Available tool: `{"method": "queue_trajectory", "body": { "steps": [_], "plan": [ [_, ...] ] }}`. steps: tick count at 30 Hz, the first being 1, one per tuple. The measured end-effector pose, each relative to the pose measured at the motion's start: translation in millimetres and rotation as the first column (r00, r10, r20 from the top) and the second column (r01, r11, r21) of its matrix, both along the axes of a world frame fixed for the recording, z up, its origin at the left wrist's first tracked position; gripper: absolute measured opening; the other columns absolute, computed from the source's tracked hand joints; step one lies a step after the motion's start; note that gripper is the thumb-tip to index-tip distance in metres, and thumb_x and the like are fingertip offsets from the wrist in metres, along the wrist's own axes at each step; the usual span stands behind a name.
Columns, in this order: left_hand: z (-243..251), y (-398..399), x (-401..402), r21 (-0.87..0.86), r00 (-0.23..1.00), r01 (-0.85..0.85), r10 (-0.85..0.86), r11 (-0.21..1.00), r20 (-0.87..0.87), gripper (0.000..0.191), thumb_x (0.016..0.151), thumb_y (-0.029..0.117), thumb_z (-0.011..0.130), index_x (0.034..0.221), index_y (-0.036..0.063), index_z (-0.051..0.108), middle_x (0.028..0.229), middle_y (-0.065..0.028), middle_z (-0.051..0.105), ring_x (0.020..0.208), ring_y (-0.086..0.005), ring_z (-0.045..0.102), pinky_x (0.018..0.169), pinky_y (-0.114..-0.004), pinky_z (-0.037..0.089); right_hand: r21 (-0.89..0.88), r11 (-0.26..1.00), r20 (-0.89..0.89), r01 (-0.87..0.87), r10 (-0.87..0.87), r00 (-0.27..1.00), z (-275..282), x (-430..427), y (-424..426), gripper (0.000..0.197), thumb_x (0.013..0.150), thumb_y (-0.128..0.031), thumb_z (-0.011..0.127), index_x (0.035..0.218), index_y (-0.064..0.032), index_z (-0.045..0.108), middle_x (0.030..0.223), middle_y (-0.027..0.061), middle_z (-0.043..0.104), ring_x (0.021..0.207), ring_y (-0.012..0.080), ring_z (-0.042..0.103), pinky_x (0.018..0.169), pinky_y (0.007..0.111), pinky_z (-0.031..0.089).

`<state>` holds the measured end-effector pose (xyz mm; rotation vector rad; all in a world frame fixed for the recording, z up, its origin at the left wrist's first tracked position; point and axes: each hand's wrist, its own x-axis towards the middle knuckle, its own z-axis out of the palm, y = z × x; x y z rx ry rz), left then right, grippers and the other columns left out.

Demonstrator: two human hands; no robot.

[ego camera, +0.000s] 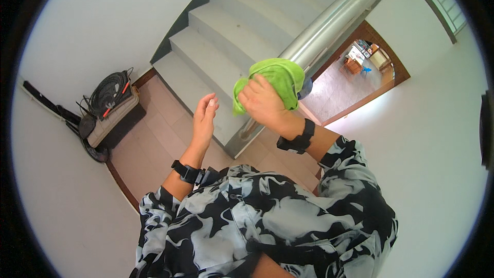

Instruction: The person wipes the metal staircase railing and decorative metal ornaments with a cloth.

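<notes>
My right hand grips a bright green cloth, which lies bunched over the lower end of a shiny metal stair handrail. The cloth hides that part of the rail, and a loose fold of it hangs to the left of my knuckles. My left hand is raised to the left of the cloth, apart from it, holding nothing, with the fingers apart from the thumb. Each wrist wears a black strap with a small device.
Grey stairs rise behind the handrail. At the left wall stands a padded box or stool carrying a coiled black cable. A wood-framed opening at right shows a room with a chair. White walls flank the tiled floor.
</notes>
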<state>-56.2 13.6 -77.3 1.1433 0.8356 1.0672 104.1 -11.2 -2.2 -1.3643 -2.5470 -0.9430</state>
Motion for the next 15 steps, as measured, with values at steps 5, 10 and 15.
{"method": "queue_trajectory", "body": {
  "steps": [5,10,15],
  "plan": [
    [-3,2,-17,0.014,0.998,0.033,-0.032,0.999,-0.05,0.036,0.083,0.033,0.037,0.11,0.0091,0.042,0.107,-0.0069,0.045,0.094,-0.0147,0.044,0.079,-0.027,0.033,-0.591,0.799,-0.459,-0.108,-0.223,0.86,-87,4,-29,0.019,0.065,-0.011,0.05,0.083,-0.0033,0.051,0.076,0.013,0.053,0.074,0.0286,0.051,0.066,0.036,0.041],
    [10,9,-14,0.06,0.988,0.095,-0.086,0.994,-0.127,0.035,0.083,0.032,0.038,0.108,0.0079,0.043,0.105,-0.0066,0.047,0.093,-0.0136,0.044,0.08,-0.026,0.033,-0.659,0.74,-0.742,-0.137,-0.669,-0.043,-129,66,-79,0.026,0.067,-0.005,0.048,0.092,-0.0002,0.051,0.08,0.0113,0.056,0.073,0.022,0.054,0.066,0.031,0.042],
    [31,22,11,0.241,0.973,0.191,-0.15,0.952,-0.178,0.034,0.084,0.029,0.037,0.107,0.0042,0.043,0.104,-0.0088,0.047,0.095,-0.0155,0.044,0.082,-0.027,0.033,-0.48,0.876,-0.76,0.051,-0.386,-0.524,-37,85,-61,0.027,0.07,-0.007,0.044,0.095,0.0012,0.05,0.082,0.0119,0.056,0.073,0.0188,0.052,0.064,0.03,0.042]
  ]
}}
